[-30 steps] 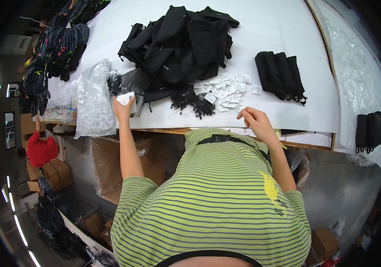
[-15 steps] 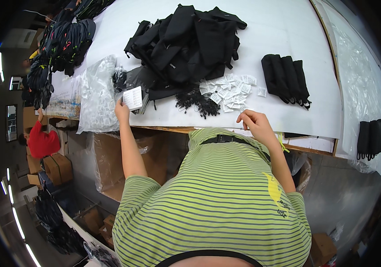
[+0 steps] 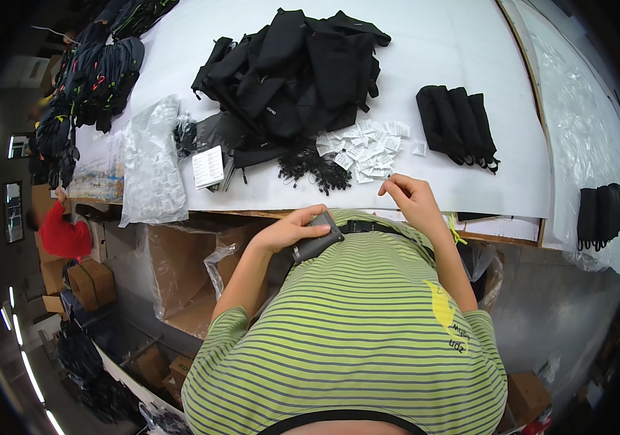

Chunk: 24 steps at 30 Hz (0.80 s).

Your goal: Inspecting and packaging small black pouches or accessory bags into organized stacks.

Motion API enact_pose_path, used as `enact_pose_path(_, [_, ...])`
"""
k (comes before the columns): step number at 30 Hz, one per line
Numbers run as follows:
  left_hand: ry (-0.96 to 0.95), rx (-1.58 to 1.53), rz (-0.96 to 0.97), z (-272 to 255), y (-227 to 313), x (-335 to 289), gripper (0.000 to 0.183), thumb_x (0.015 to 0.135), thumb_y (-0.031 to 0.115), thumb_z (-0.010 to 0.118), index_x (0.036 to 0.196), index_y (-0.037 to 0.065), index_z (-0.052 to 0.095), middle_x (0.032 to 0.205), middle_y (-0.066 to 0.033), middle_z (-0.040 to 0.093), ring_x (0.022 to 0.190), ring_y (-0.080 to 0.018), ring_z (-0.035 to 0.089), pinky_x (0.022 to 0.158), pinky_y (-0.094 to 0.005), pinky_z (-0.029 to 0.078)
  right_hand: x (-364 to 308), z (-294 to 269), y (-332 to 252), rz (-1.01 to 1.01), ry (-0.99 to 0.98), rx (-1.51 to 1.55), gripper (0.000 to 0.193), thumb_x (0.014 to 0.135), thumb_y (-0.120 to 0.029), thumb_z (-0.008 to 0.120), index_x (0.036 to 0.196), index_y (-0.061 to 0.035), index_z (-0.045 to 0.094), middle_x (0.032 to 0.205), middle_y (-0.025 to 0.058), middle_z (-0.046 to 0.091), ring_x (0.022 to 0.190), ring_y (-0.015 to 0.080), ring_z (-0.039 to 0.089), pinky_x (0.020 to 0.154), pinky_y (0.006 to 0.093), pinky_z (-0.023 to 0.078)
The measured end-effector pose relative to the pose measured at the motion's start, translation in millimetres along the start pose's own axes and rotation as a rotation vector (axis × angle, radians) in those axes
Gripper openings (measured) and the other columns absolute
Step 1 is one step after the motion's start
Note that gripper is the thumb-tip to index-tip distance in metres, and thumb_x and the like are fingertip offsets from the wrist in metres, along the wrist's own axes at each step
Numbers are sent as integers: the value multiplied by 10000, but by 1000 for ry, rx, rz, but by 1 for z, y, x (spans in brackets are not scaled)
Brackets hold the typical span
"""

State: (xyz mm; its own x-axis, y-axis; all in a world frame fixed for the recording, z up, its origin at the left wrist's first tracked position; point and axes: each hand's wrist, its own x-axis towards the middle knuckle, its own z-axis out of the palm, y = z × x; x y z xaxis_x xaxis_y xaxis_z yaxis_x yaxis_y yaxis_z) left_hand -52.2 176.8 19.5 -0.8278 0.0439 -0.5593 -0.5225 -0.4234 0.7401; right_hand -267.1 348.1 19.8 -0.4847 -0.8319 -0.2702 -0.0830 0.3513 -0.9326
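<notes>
Currently the left hand (image 3: 289,229) clasps between its fingers a dark grey card (image 3: 314,247) before the striped shirt (image 3: 346,319), visible length slanting up toward the right hand (image 3: 413,199), whose curled fingers, contents unclear, hang near white packets (image 3: 369,148) on the counter (image 3: 455,43).

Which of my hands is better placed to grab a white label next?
Right, probably: your right hand is just beside the white labels, while your left hand is farther off, holding a gray object.

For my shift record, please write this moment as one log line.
left hand: holds dark grey flat object near belt | right hand: beside small white tags, grip unclear | black fabric pieces: heaped on table
</notes>
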Motion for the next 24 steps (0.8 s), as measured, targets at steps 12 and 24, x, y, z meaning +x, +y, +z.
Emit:
enact_pose_path(12, [130,620,226,31,16,-29,245,857,167,630,1059,33,606,915,-89,636,781,-172,588,733,-285,466,-5,3,-16,-25,-99,13,192,891,-160,539,817,-18,645,555,-33,407,521,46,325,478,237,266])
enact_pose_path(24, [677,650,631,65,44,23,186,853,58,607,1026,2,648,848,-96,696,736,-154,683,671,-251,532,-3,21,-45,-263,-24,-81,172,850,-119,549,764,27,579,553,85,506,470,117,409,466,273,334])
